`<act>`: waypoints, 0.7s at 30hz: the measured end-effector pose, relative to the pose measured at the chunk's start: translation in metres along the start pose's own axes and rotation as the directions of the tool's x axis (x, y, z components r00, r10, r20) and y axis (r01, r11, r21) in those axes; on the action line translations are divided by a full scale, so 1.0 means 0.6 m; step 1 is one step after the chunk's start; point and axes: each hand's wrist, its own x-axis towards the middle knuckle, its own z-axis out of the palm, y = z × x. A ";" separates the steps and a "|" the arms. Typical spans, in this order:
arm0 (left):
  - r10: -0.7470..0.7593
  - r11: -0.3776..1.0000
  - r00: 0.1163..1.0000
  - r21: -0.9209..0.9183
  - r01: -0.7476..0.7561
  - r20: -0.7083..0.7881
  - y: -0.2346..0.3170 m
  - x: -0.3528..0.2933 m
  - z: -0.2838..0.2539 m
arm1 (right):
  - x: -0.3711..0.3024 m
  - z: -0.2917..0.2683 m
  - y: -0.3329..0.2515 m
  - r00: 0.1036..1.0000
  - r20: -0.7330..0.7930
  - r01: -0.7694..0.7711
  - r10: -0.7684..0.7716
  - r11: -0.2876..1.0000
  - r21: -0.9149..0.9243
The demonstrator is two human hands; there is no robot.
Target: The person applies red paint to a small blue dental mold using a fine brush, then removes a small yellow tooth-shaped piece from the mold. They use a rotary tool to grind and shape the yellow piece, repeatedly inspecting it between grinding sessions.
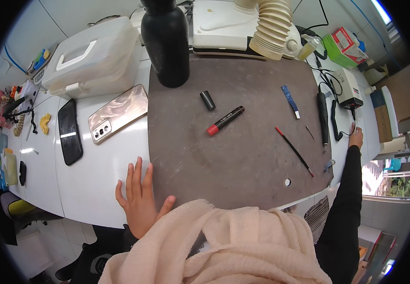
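The white control box (348, 90) lies just beyond the right grip (356, 137).

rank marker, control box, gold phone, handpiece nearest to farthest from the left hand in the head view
From the left hand:
1. Gold phone: ahead, slightly left
2. Marker: ahead, right
3. Handpiece: far right
4. Control box: right, past the handpiece

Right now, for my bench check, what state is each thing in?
Left hand: open, fingers spread
Right hand: grip unclear
Small white box: cable plugged in, power unclear
Black handpiece: lying down
Red-ended marker: lying down
Black cap: loose, apart from marker
Black bottle: upright
Translucent case: lid shut
Gold phone: back up
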 end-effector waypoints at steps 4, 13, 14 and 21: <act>-0.019 0.999 1.000 0.043 0.020 -0.017 0.005 0.000 0.010 | 0.016 0.016 0.014 0.998 -0.044 -0.056 0.055 0.998 -0.024; -0.065 0.997 0.998 0.040 0.065 -0.020 0.005 0.022 -0.009 | -0.022 0.027 -0.019 0.994 -0.089 0.077 -0.064 0.986 0.149; -0.009 0.986 0.999 0.169 0.016 -0.038 0.009 0.040 -0.018 | -0.042 0.013 -0.032 0.994 -0.076 0.094 -0.081 0.978 0.184; -0.021 0.973 0.970 0.218 0.075 -0.242 -0.059 0.210 0.005 | -0.027 0.028 -0.009 0.986 -0.102 0.155 -0.128 0.529 0.834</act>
